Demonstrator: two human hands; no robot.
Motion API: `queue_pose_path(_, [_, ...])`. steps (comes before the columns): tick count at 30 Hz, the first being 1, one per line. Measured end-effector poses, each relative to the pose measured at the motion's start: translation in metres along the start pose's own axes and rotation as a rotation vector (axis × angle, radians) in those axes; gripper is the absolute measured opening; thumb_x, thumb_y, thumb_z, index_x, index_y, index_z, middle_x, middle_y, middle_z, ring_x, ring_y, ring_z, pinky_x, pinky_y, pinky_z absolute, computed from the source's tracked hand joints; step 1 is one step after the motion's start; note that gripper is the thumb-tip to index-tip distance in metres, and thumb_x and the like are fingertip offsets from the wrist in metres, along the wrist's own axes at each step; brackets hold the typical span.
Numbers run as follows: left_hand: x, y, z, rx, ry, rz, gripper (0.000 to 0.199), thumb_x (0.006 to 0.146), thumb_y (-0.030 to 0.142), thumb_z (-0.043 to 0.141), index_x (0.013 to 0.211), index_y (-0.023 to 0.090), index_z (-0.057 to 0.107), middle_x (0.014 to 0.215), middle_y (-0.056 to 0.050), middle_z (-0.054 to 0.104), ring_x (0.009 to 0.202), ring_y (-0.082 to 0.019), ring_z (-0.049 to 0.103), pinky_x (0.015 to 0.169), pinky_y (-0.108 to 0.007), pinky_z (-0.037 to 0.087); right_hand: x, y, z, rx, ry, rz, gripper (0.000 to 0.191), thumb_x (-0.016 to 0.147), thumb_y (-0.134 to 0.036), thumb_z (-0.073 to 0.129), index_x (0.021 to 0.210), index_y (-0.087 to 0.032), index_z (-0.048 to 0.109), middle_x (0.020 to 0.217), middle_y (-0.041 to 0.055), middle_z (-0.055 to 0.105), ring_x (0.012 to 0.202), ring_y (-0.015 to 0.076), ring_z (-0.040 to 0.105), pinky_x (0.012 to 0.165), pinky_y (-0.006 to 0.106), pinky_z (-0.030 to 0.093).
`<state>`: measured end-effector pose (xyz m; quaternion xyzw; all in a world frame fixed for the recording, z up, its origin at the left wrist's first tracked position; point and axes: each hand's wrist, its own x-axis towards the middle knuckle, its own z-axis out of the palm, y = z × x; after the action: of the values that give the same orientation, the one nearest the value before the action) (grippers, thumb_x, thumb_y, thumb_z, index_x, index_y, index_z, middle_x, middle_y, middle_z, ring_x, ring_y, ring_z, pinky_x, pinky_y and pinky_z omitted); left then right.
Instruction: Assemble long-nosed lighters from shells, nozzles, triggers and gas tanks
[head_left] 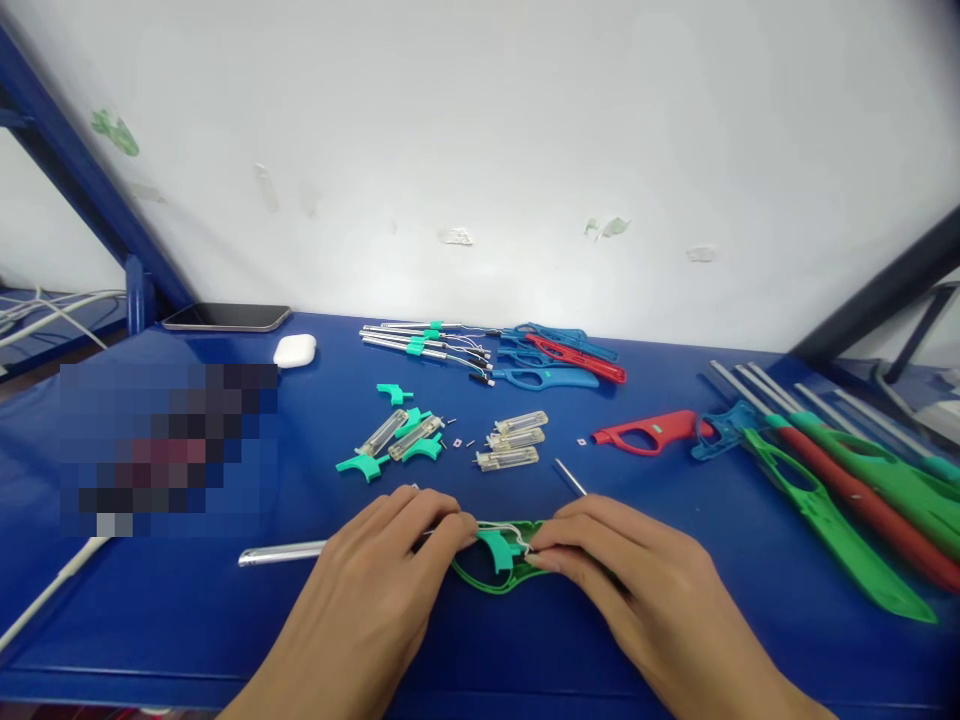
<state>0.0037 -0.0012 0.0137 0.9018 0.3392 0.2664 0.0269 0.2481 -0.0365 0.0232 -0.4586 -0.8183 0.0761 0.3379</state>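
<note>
A green shell half [480,583] lies open side up at the front middle of the blue table, between my two hands. A teal trigger piece [498,551] sits inside it, with white wires [511,528] running along its upper side. My left hand [390,570] is closed at the shell's left end, fingertips by the wires; a silver tube [281,553] sticks out to its left. My right hand [626,570] pinches at the right part of the shell, where the wire ends reach its fingertips. What lies under the fingers is hidden.
Clear fuel tanks [513,439] and teal triggers [362,467] lie beyond my hands. Behind are silver tubes with wires [420,346] and blue shells [546,377]. A red shell [652,433] and green lighter bodies [832,520] lie right. A phone [227,317] and white case [295,350] are back left.
</note>
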Motion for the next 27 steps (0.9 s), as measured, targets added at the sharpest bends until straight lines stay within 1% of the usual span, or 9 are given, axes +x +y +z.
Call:
queue_pose_path(3, [0.001, 0.001, -0.002, -0.030, -0.026, -0.004, 0.039, 0.094, -0.004, 0.042, 0.116, 0.022, 0.061, 0.111, -0.005, 0.068, 0.093, -0.023, 0.065, 0.079, -0.036, 0.055, -0.001, 0.000, 0.000, -0.013, -0.002, -0.012, 0.023, 0.110, -0.024, 0.050, 0.100, -0.025, 0.070, 0.095, -0.0013, 0.076, 0.081, 0.0116, 0.074, 0.077, 0.019, 0.058])
queue_pose_path(7, [0.001, 0.000, -0.006, -0.048, -0.059, -0.004, 0.038, 0.096, -0.001, 0.042, 0.120, 0.022, 0.061, 0.112, -0.005, 0.067, 0.093, -0.023, 0.063, 0.080, -0.037, 0.056, -0.002, 0.001, -0.001, -0.035, 0.006, -0.033, 0.021, 0.110, -0.022, 0.049, 0.103, -0.025, 0.069, 0.097, -0.0035, 0.077, 0.085, 0.0102, 0.074, 0.081, 0.018, 0.056])
queue_pose_path(11, [0.002, 0.001, -0.008, -0.045, -0.073, 0.022, 0.031, 0.098, 0.005, 0.045, 0.119, 0.021, 0.060, 0.109, -0.006, 0.067, 0.090, -0.024, 0.062, 0.078, -0.038, 0.057, -0.003, 0.001, -0.001, -0.026, 0.007, -0.027, 0.021, 0.110, -0.025, 0.050, 0.102, -0.025, 0.068, 0.096, -0.0043, 0.076, 0.083, 0.0096, 0.074, 0.080, 0.018, 0.056])
queue_pose_path(13, [0.002, 0.001, -0.007, -0.035, -0.066, 0.021, 0.030, 0.098, 0.004, 0.044, 0.118, 0.021, 0.060, 0.108, -0.005, 0.067, 0.090, -0.023, 0.063, 0.078, -0.037, 0.057, -0.002, 0.001, -0.001, -0.035, 0.006, -0.021, 0.022, 0.111, -0.027, 0.049, 0.102, -0.025, 0.069, 0.096, -0.0042, 0.076, 0.082, 0.0098, 0.074, 0.080, 0.019, 0.056])
queue_pose_path(16, [0.001, 0.002, -0.004, 0.000, -0.042, 0.024, 0.037, 0.098, -0.001, 0.042, 0.121, 0.022, 0.061, 0.111, -0.006, 0.068, 0.093, -0.023, 0.065, 0.080, -0.036, 0.058, -0.002, 0.001, 0.000, -0.041, 0.001, -0.003, 0.023, 0.110, -0.029, 0.049, 0.101, -0.026, 0.070, 0.096, -0.0041, 0.076, 0.083, 0.0103, 0.073, 0.081, 0.019, 0.056])
queue_pose_path(21, [-0.001, 0.001, 0.002, 0.061, 0.014, 0.032, 0.044, 0.093, -0.006, 0.043, 0.121, 0.021, 0.063, 0.110, -0.006, 0.069, 0.093, -0.024, 0.068, 0.080, -0.040, 0.060, -0.006, 0.003, 0.000, -0.045, -0.010, 0.001, 0.023, 0.110, -0.030, 0.050, 0.101, -0.027, 0.071, 0.096, -0.0040, 0.075, 0.081, 0.0109, 0.071, 0.080, 0.020, 0.057])
queue_pose_path(25, [0.000, 0.002, 0.002, 0.094, 0.025, 0.049, 0.044, 0.090, -0.006, 0.044, 0.118, 0.019, 0.066, 0.112, -0.007, 0.072, 0.097, -0.026, 0.071, 0.084, -0.042, 0.061, -0.013, 0.003, -0.001, -0.136, -0.042, -0.047, 0.017, 0.108, -0.025, 0.054, 0.106, -0.028, 0.070, 0.099, -0.0023, 0.073, 0.083, 0.0148, 0.070, 0.079, 0.027, 0.056])
queue_pose_path(27, [0.001, 0.005, 0.000, 0.098, 0.035, 0.060, 0.041, 0.089, -0.006, 0.044, 0.112, 0.019, 0.067, 0.110, -0.007, 0.073, 0.096, -0.026, 0.072, 0.088, -0.044, 0.061, -0.015, 0.000, -0.003, -0.186, -0.056, -0.063, 0.013, 0.107, -0.025, 0.056, 0.109, -0.027, 0.069, 0.101, -0.0012, 0.073, 0.083, 0.0170, 0.070, 0.078, 0.031, 0.056])
